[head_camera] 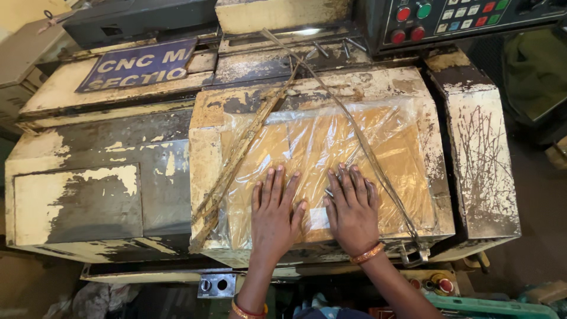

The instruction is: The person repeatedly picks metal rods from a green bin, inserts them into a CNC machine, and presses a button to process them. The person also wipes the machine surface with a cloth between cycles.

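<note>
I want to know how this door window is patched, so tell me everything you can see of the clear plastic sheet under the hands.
The clear crinkled plastic sheet covers an orange-brown panel in the worn cream machine door, lying flat but wrinkled, with glare streaks. Its edges overlap the chipped paint around the panel. A frayed brown strap runs diagonally along its left side and a thin wire crosses its right. The left hand and right hand press flat on its lower middle, fingers spread upward.

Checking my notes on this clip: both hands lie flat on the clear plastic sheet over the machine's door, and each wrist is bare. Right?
Not quite. In the head view the left hand and right hand do lie flat on the clear plastic sheet, but each wrist wears an orange bangle.
</note>
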{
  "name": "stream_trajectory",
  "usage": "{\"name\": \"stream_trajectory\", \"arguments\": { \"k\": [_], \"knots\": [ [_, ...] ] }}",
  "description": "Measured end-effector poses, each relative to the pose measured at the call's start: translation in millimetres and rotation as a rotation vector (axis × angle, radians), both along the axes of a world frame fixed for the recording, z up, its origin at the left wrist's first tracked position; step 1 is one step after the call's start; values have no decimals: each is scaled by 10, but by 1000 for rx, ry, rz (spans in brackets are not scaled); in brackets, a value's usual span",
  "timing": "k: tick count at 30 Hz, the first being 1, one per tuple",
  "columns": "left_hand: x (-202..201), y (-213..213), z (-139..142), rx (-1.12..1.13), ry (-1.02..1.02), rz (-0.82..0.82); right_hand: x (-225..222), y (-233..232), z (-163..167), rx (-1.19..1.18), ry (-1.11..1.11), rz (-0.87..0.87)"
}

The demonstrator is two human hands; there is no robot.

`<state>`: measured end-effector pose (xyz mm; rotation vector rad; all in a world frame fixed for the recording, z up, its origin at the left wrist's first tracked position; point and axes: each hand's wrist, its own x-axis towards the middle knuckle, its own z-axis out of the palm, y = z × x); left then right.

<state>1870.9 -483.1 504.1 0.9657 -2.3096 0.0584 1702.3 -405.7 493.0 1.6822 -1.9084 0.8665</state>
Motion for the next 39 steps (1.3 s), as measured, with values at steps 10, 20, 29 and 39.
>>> {"name": "stream_trajectory", "arguments": {
  "k": [10,20,29,39],
  "knots": [
    [16,-12,-1,9,-6,1,16,-1,4,30,2,-15],
    [13,-29,-31,11,1,-5,5,-23,-47,29,12,-5],
    [5,-24,-31,7,-7,1,-3,-24,-63,29,9,0],
    [8,-18,-38,11,-1,-2,3,-18,-63,45,12,-14]
  ]
}}
